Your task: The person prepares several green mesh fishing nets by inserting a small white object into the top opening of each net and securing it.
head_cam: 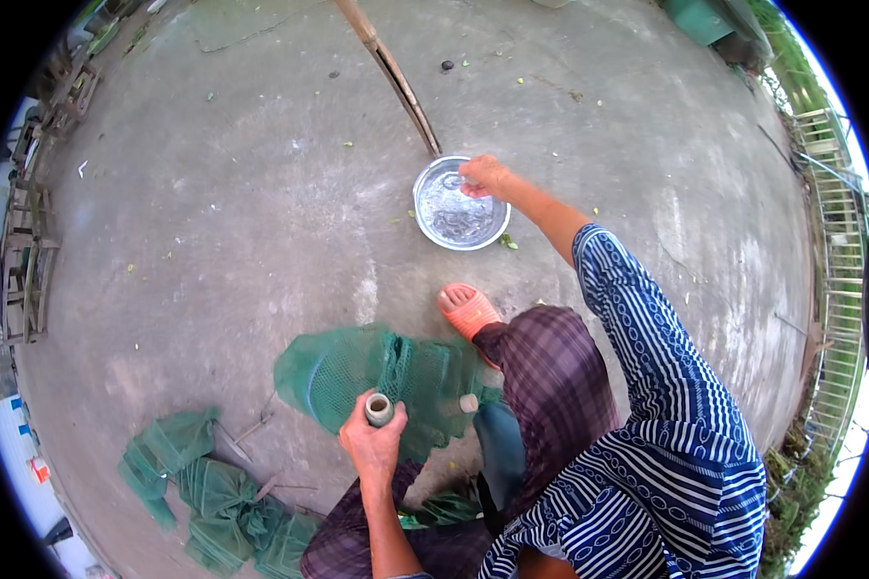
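Note:
My left hand (371,438) grips a round, open-mouthed tube or bottle neck (379,410), its dark opening facing up. Under and beyond that hand, a green mesh net (355,369) with a bluish hoop spreads across the ground before me. A pale cap-like piece (468,403) shows at the net's right part, near my knee. Out at arm's length, my right hand (485,176) is over the far right rim of a round metal basin (458,217). The basin has a shiny, rippled interior. Those fingers are curled, and whether anything is between them cannot be made out.
A split bamboo pole (398,79) ends at the basin's far rim. More green netting (217,492) lies in folds at lower left, with thin sticks (250,434) beside it. My foot in an orange slipper (469,310) is between basin and net. Wooden frames (32,253) line the left side.

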Demonstrator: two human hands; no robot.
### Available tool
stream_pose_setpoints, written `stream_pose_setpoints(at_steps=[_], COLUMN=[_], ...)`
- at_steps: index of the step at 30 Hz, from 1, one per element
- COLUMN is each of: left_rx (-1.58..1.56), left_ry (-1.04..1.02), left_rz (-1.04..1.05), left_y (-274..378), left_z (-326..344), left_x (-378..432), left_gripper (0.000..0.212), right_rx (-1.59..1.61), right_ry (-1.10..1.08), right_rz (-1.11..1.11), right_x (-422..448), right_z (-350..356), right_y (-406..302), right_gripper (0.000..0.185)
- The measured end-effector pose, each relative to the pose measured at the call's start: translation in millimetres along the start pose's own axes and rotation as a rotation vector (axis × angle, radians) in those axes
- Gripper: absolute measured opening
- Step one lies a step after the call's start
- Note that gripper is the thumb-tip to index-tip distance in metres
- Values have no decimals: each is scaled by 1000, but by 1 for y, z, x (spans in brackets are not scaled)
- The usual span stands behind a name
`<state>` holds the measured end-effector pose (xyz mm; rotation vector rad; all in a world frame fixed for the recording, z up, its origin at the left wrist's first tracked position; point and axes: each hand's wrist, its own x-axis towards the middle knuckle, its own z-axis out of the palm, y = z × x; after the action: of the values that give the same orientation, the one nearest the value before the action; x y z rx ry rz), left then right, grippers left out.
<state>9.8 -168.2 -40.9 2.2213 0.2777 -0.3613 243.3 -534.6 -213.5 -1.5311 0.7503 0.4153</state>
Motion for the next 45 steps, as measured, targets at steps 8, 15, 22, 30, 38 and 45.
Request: stream_pose_setpoints(at_steps=[8, 15, 22, 30, 38, 45], left_rx=[11, -28, 2, -78, -33, -190], left_ry=[-28, -58, -76, -19, 57, 174], left_rz=[-7, -78, -130, -105, 84, 113], left_y=[-3, 9, 27, 36, 38, -18], left_z=[1, 3, 4, 5, -4, 3], left_x=[4, 8, 10, 8, 11, -11], left_gripper=[28, 27, 29, 28, 31, 32], right_rx=[-965, -1122, -1132, -835, -386, -1002], right_ry=[374, 319, 280, 151, -606, -889], right_rz=[-244, -228, -235, -143, -227, -924], right_x=[39, 47, 59, 34, -117, -282], right_z=[17, 28, 22, 5, 22, 126], right_y=[38, 44, 55, 38, -61, -110], right_gripper=[32, 30, 22, 20, 11, 20])
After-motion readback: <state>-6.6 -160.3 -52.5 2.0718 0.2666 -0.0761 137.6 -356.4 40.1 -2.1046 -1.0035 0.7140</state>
